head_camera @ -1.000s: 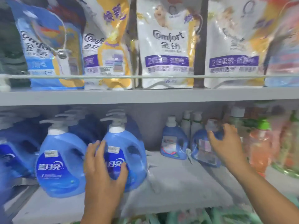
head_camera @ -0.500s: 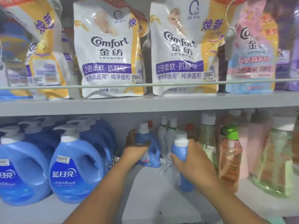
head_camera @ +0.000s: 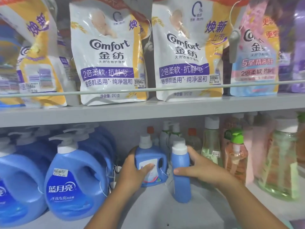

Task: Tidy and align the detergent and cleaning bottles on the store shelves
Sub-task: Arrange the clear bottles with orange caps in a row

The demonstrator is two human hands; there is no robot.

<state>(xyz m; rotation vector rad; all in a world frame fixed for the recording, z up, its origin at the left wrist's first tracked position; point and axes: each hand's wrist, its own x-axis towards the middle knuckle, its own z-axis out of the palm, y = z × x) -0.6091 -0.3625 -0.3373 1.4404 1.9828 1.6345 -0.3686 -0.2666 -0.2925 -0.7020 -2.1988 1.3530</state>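
Observation:
On the lower shelf (head_camera: pixel 165 212) my left hand (head_camera: pixel 132 172) grips a small blue detergent bottle with a handle and white cap (head_camera: pixel 151 161), its label facing me and my thumb across it. Just to its right, my right hand (head_camera: pixel 201 169) grips a second small blue bottle (head_camera: pixel 180 184), seen edge-on, upright, with a white cap. The two bottles stand close together, a narrow gap between them. To the left stand large blue pump bottles (head_camera: pixel 74 184) in rows.
Behind the small bottles stand white pump bottles (head_camera: pixel 168 138). To the right are clear green bottles (head_camera: pixel 211 146), an orange bottle with a green pump (head_camera: pixel 236 159) and a large greenish jar (head_camera: pixel 280 166). The upper shelf (head_camera: pixel 148 111) holds Comfort refill pouches (head_camera: pixel 109 63) behind a rail.
My left hand left the large blue pump bottle and took hold of the left small bottle. My right hand turned the other small bottle edge-on. Both bottles now sit nearer the shelf front.

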